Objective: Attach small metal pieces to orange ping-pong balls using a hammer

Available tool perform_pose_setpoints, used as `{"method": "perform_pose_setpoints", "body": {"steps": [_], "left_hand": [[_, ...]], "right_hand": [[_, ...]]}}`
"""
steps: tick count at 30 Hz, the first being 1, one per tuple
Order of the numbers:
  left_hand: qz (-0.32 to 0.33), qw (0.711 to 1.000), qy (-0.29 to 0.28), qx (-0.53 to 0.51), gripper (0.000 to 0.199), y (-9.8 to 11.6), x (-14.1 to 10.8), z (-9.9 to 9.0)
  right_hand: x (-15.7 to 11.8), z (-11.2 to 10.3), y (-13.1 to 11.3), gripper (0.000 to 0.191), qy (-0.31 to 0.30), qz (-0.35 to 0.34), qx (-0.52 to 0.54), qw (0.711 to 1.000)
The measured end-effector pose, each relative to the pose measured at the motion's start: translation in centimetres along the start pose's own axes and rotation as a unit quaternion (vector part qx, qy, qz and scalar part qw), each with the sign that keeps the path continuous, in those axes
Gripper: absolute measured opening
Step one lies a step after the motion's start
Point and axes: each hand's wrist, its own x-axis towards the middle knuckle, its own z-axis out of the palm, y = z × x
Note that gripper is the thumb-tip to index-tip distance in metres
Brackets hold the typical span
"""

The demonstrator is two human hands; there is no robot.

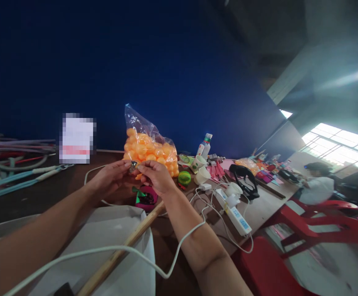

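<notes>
Both hands meet in front of a clear plastic bag of orange balls [149, 150]. My left hand [112, 174] pinches a small shiny metal piece [132, 166] at its fingertips. Close against it, my right hand [155, 176] has thumb and fingers pressed together; a bit of orange shows beneath them, and what they grip is not clear. Just below my right hand lies a magenta pouch-like item [148, 198] with a green piece and dark contents. To the right of that hand sits a round yellow-green striped object [184, 178].
A white cable [114, 248] crosses over my right forearm, above a wooden stick [123, 250]. Farther right are a power strip [239, 221], a white cup [202, 175], a bottle [204, 146] and red chairs [323, 222]. Coloured ropes [18, 181] lie left. A person [319, 185] sits far right.
</notes>
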Motion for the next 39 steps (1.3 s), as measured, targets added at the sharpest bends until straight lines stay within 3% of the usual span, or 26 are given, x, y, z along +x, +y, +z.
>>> {"method": "perform_pose_setpoints", "body": {"steps": [17, 23, 39], "left_hand": [[-0.003, 1.000, -0.020, 0.014, 0.018, -0.16, 0.07, -0.21], [-0.004, 1.000, 0.008, 0.024, 0.018, -0.01, -0.24, -0.06], [-0.012, 1.000, 0.006, 0.006, 0.020, -0.33, -0.29, -0.62]], "right_hand": [[0.00, -0.05, -0.06, 0.031, -0.001, 0.028, 0.017, 0.999], [0.02, -0.08, -0.10, 0.029, -0.005, 0.044, 0.053, 0.998], [0.10, -0.07, -0.01, 0.022, -0.011, 0.050, 0.063, 0.997]]}}
